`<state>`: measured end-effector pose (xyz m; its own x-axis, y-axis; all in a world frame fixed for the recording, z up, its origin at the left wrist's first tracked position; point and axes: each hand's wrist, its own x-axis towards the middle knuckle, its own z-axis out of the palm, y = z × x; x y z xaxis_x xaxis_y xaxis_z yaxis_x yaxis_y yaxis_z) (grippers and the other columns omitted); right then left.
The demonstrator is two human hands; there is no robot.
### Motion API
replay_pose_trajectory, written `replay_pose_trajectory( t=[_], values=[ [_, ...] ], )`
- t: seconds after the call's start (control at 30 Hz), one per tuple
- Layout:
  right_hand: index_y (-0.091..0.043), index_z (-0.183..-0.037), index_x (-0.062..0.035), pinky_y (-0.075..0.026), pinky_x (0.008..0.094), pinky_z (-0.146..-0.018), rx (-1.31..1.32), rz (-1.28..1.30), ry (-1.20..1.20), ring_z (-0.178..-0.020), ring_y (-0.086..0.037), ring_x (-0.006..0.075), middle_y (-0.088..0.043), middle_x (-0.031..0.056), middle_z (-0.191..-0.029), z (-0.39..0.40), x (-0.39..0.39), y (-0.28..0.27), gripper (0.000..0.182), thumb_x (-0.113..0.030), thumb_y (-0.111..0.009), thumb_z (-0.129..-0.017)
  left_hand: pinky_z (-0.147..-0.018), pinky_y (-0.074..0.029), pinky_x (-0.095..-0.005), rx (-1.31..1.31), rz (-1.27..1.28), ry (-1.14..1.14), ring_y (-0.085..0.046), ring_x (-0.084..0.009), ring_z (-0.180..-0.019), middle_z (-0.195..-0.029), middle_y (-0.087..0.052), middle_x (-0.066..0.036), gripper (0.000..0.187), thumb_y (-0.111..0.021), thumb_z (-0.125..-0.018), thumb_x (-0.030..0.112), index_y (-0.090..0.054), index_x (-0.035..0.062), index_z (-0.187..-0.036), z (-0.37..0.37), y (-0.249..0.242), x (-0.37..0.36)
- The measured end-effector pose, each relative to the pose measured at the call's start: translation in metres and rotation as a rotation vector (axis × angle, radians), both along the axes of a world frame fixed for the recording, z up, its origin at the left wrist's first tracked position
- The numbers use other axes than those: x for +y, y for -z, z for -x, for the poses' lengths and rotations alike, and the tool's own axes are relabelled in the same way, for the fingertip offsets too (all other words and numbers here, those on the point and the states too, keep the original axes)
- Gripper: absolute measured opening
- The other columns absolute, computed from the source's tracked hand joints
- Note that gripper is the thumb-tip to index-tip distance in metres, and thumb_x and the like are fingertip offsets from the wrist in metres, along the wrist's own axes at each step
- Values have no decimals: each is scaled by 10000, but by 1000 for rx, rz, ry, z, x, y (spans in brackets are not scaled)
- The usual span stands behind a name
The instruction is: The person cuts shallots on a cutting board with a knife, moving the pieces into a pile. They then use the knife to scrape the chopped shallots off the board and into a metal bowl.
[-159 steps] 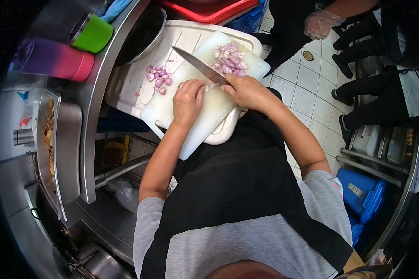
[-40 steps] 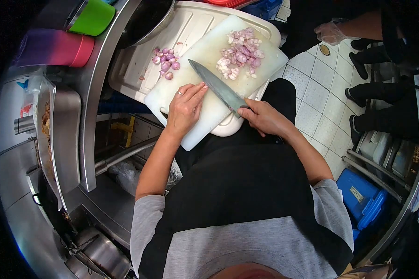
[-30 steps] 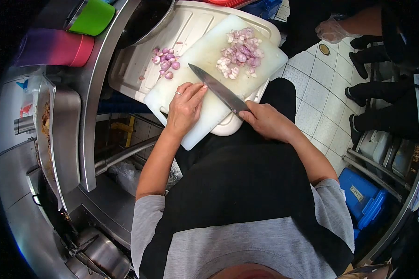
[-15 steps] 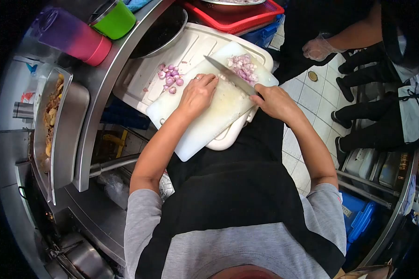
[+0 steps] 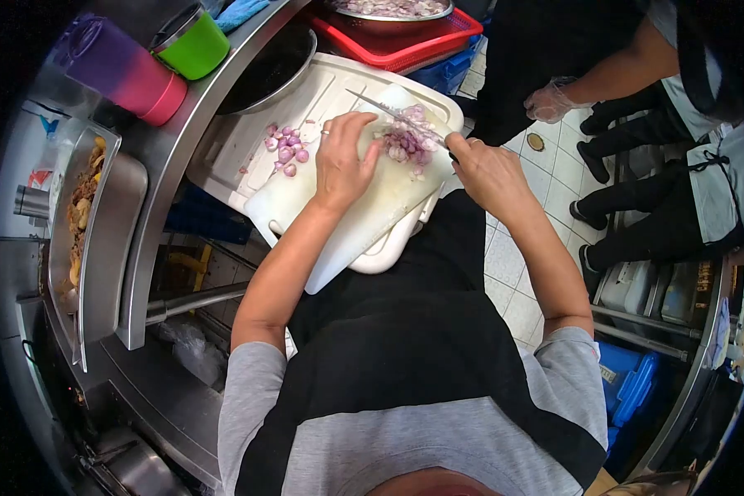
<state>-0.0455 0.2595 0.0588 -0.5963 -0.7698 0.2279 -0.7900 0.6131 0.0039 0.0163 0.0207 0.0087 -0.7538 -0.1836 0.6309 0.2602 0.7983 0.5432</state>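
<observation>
My right hand point(image 5: 489, 175) grips the handle of a kitchen knife point(image 5: 386, 108), its blade slanting away to the upper left over a heap of chopped shallots point(image 5: 407, 149). Left of the heap, my left hand point(image 5: 345, 161) hovers at the white cutting board point(image 5: 339, 236), thumb and fingers apart, holding nothing. Several peeled whole shallots point(image 5: 286, 154) lie by the board's left edge. Beneath the board is a cream plastic tray point(image 5: 219, 161), with the board's near corner jutting past it.
A dark-bottomed metal bowl point(image 5: 293, 81) sits at the tray's far left. Beyond it, a red basket point(image 5: 364, 51) carries a metal bowl of cut shallots point(image 5: 393, 10). A steel counter point(image 5: 161, 178) curves along the left. Another person's gloved hand point(image 5: 550, 102) is at the upper right.
The knife has moved from beside the chopped shallots to over them, and the heap is gathered closer. My left hand has opened and lifted from its curled hold near the blade.
</observation>
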Motion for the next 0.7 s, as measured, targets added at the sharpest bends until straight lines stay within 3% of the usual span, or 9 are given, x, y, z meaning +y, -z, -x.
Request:
replay_pose_trajectory(
  t=[0.13, 0.2, 0.33, 0.4, 0.43, 0.5, 0.67, 0.7],
  values=[
    [-450, -1069, -49, -530, 422, -542, 37, 32, -18, -684, -701, 324, -672, 155, -765, 1, -7, 3, 203, -58, -532, -883, -989, -437, -457, 64, 266, 204, -524, -358, -1178, -1219, -575, -132, 509, -763, -700, 60, -618, 90, -1188, 9, -18, 25],
    [-426, -1056, -77, -533, 464, -606, -39, 12, 16, -746, -691, 355, -678, 152, -831, -1, -11, 0, 309, -153, -656, -865, -1005, -421, -459, 76, 360, 361, -529, -343, -1186, -1229, -577, -131, 499, -775, -686, 75, -635, 88, -1165, 22, -13, 36],
    [-429, -1049, -68, -534, 456, -605, -49, -44, 32, -731, -695, 346, -678, 160, -830, -4, -14, -10, 317, -146, -664, -852, -1006, -416, -455, 154, 441, 448, -553, -297, -1180, -1148, -633, -42, 344, -722, -725, 91, -689, 94, -1067, 47, -1, 41],
    [-465, -1034, -48, -533, 385, -537, 80, -40, -56, -683, -709, 285, -676, 131, -768, -2, -10, -11, 156, -78, -523, -893, -1008, -423, -455, 150, 476, 429, -562, -276, -1181, -1156, -651, -5, 298, -698, -738, 101, -693, 106, -1036, 50, 3, 37],
    [-465, -1034, -48, -533, 385, -537, 76, -42, -63, -683, -709, 285, -676, 131, -768, -2, -7, -11, 156, -78, -523, -893, -1011, -426, -455, 161, 507, 438, -564, -271, -1183, -1179, -651, -6, 317, -716, -722, 120, -695, 119, -1038, 53, 5, 33],
    [-447, -1035, -73, -528, 444, -599, 18, -56, -50, -697, -681, 344, -668, 146, -815, -3, -2, -15, 321, -135, -677, -819, -1013, -429, -454, 165, 536, 443, -566, -266, -1186, -1203, -651, -7, 336, -733, -706, 138, -697, 133, -1040, 55, 8, 25],
    [-479, -1021, -81, -483, 469, -635, -54, -67, 26, -752, -639, 378, -651, 133, -851, -23, 41, -50, 311, -126, -700, -807, -1015, -433, -439, 108, 560, 390, -565, -249, -1193, -1169, -674, -1, 456, -787, -605, 197, -701, 159, -1051, 59, 17, -3],
    [-475, -1020, -88, -474, 460, -634, -45, -65, 60, -764, -644, 356, -634, 131, -843, -33, 52, -62, 303, -105, -687, -804, -1012, -436, -407, 107, 587, 396, -570, -244, -1178, -1166, -675, 4, 415, -762, -629, 214, -704, 150, -1034, 60, 16, -6]
  ],
)
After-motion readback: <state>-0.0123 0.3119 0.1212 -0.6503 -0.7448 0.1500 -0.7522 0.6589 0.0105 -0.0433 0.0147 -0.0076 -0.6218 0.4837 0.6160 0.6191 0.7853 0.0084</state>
